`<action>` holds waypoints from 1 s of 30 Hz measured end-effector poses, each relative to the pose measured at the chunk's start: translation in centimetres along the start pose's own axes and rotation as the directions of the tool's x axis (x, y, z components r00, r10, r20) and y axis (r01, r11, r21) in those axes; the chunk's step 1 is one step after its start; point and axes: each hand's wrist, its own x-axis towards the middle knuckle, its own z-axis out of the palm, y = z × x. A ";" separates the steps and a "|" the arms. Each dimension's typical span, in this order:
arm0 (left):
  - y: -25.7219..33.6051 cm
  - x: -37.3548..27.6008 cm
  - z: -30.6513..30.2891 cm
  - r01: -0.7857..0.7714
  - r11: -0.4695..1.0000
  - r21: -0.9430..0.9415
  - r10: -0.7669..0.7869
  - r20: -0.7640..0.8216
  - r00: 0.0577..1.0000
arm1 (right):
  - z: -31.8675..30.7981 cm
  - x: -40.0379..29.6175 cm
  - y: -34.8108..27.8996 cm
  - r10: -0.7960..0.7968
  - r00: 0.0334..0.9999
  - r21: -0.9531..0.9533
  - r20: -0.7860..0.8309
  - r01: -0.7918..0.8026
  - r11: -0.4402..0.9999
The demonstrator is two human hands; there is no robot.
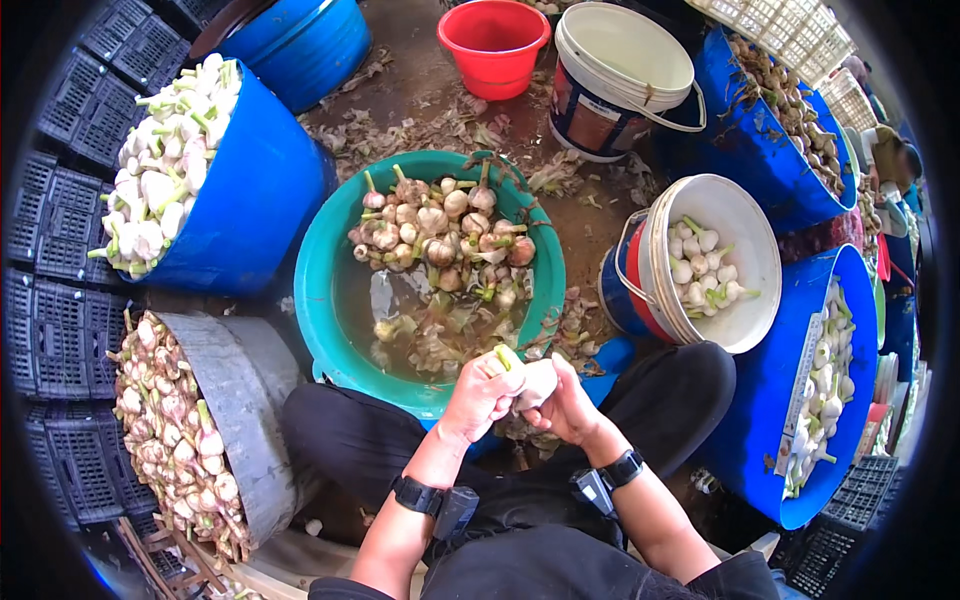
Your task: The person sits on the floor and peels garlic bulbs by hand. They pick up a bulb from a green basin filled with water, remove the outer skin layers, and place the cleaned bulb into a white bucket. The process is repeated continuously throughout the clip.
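Observation:
Above the near rim of a green plastic basin (315, 300), my two hands meet around one pale garlic bulb (538, 384). My left hand (480, 394) grips it on the stem side, with a short green stem stub poking up over the fist. The fingers and thumb of my right hand (570, 409) curl around the bulb's other side. Inside the basin, unpeeled garlic bulbs (442, 225) are heaped at the far side. Loose wet skins (435, 337) float in murky water nearer to me.
Cleaned garlic lies in a white bucket (656, 225) at right and in a blue tub (750, 442) beyond it. A blue barrel (247, 202) of white garlic and a grey tub (240, 405) of unpeeled bulbs stand left. Farther off are a red bucket (495, 67), a paint bucket (600, 112) and scattered skins (450, 127).

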 end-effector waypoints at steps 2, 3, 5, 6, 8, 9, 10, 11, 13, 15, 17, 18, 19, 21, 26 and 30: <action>-0.4 -0.1 0.1 -0.034 0.998 -0.055 0.032 -0.030 0.999 | 0.5 0.0 0.2 0.030 0.935 -0.075 -0.355 -0.060 0.995; -0.6 -0.1 0.1 -0.039 0.999 0.028 0.040 -0.041 0.998 | 1.4 0.2 0.4 0.033 0.855 -0.103 -0.518 -0.100 0.990; -1.1 -0.2 0.0 -0.045 0.980 0.192 0.058 -0.062 0.996 | 2.1 0.3 0.8 -0.303 0.823 -0.408 -0.480 0.097 0.908; -0.9 -0.2 0.0 -0.006 0.998 0.061 0.007 -0.020 1.000 | 1.5 0.1 0.5 -0.332 0.845 -0.497 -0.419 0.093 0.863; 0.2 -0.3 -0.2 0.092 0.976 -0.197 -0.077 0.083 0.994 | 0.9 -0.6 -0.1 -0.293 0.878 -0.508 -0.379 0.068 0.859; 0.6 -0.6 -0.5 0.140 0.938 -0.318 -0.102 0.134 0.986 | 1.1 -0.6 -0.3 -0.278 0.892 -0.466 -0.356 0.089 0.880; 0.2 -0.3 -1.2 0.096 0.936 -0.340 -0.078 0.065 0.995 | 1.5 -0.7 -0.6 -0.264 0.906 -0.422 -0.332 0.108 0.900; -0.6 0.5 -2.3 -0.017 0.939 -0.343 0.029 0.029 0.999 | 1.9 -0.8 -0.7 -0.251 0.918 -0.377 -0.307 0.125 0.918; -0.6 1.5 -2.9 -0.086 0.950 -0.300 0.063 -0.084 0.994 | 2.6 -0.7 -0.4 -0.246 0.935 -0.293 -0.255 0.167 0.941; -1.8 1.7 -4.0 -0.102 0.969 -0.224 0.080 -0.104 0.991 | 2.1 -0.6 -0.2 -0.248 0.947 -0.216 -0.204 0.203 0.955; -1.2 0.4 -0.6 -0.118 0.981 -0.157 0.083 -0.212 0.974 | 1.9 -0.5 -0.3 -0.271 0.941 -0.164 -0.204 0.240 0.957; -1.6 -0.1 -0.8 -0.025 0.995 -0.093 0.012 -0.139 0.990 | 2.0 -0.2 -0.1 -0.288 0.931 -0.126 -0.225 0.265 0.956; -1.8 -0.6 0.0 -0.089 0.996 -0.019 0.085 -0.135 0.987 | 2.1 0.0 0.1 -0.303 0.920 -0.088 -0.247 0.290 0.953; -2.6 0.1 -0.6 -0.205 0.954 0.220 0.224 -0.060 0.973 | 1.3 0.4 0.4 -0.398 0.853 -0.301 -0.337 0.303 0.904; -2.5 1.3 -2.0 -0.210 0.908 0.363 0.308 -0.238 0.921 | 2.5 0.0 -0.3 -0.487 0.795 -0.480 -0.360 0.290 0.828; -1.7 0.3 0.0 -0.285 0.628 0.724 0.509 -0.106 0.854 | 2.0 0.0 -0.8 -0.753 0.644 -0.949 -0.137 0.133 0.287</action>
